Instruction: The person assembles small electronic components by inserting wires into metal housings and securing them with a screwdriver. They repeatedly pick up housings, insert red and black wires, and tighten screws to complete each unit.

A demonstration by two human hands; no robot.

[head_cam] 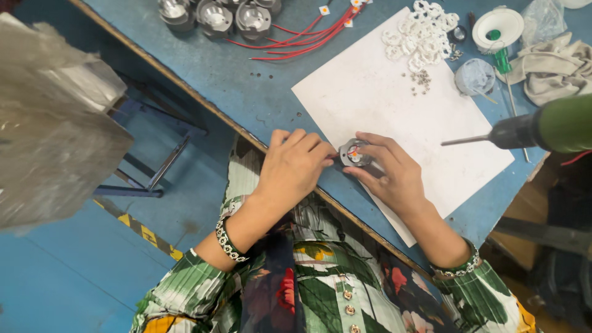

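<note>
Gripping from both sides, the left hand (295, 166) and the right hand (388, 174) close together on a small round metal housing (354, 152). The housing sits at the near edge of the blue table (259, 92), on the near corner of a white paper sheet (394, 105). It is round, so no long axis can be told; its open face points up toward the camera, showing a small orange and white part at its centre. Left fingertips press its left rim; the right thumb and fingers wrap its right rim and lower side.

Surrounding items:
- Power drill (542, 128), green body, at the right edge of the table, with its bit pointing left over the sheet.
- White plastic rings (419, 34), piled at the far corner of the sheet, with small screws (421, 79) just beside them.
- Round white container (498, 28) and a grey round cup (475, 76), near the far right edge.
- Green-handled screwdriver (504, 68), lying next to the cup.
- Clear plastic bag (541, 20), crumpled, at the far right corner; a beige cloth (555, 66) lies below it.
- Metal housings (216, 15) with red wires (308, 37), along the far edge.
</note>
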